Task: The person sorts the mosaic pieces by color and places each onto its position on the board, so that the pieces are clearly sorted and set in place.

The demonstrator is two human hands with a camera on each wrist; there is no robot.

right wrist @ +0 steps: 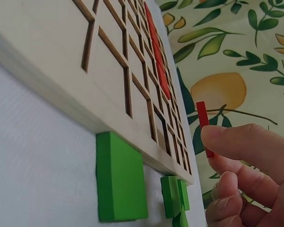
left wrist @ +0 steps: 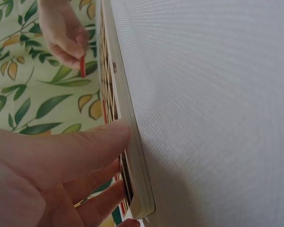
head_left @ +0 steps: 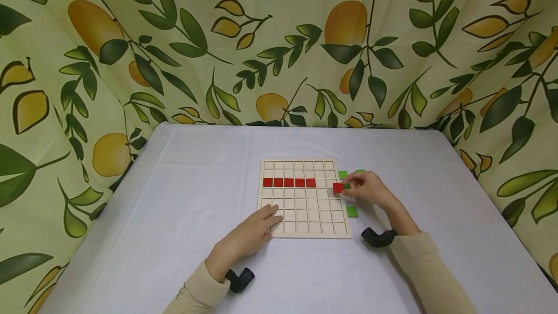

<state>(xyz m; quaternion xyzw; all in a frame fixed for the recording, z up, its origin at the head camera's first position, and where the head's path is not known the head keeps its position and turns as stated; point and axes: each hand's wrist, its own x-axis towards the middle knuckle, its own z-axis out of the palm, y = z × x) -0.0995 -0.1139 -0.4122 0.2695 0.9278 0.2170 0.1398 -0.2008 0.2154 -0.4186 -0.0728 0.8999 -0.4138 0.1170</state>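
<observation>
A pale wooden grid board (head_left: 301, 229) lies flat on the table, with several red square tiles (head_left: 289, 182) in a row in its upper part. My right hand (head_left: 368, 189) pinches one red tile (head_left: 337, 187) between thumb and fingers, above the board's right edge. In the right wrist view this pinched tile (right wrist: 202, 113) is seen edge-on, apart from the board. My left hand (head_left: 253, 230) rests on the board's lower left corner, fingers extended over the grid. The left wrist view shows its thumb (left wrist: 109, 137) against the board's side edge.
Green tiles lie along the board's right side, one near its lower part (head_left: 351, 212) and others near the top (head_left: 343, 175). A white cloth (head_left: 196, 173) covers the table. Behind it hangs a fruit-and-leaf curtain (head_left: 270, 62). Black wrist devices (head_left: 378, 238) sit at both wrists.
</observation>
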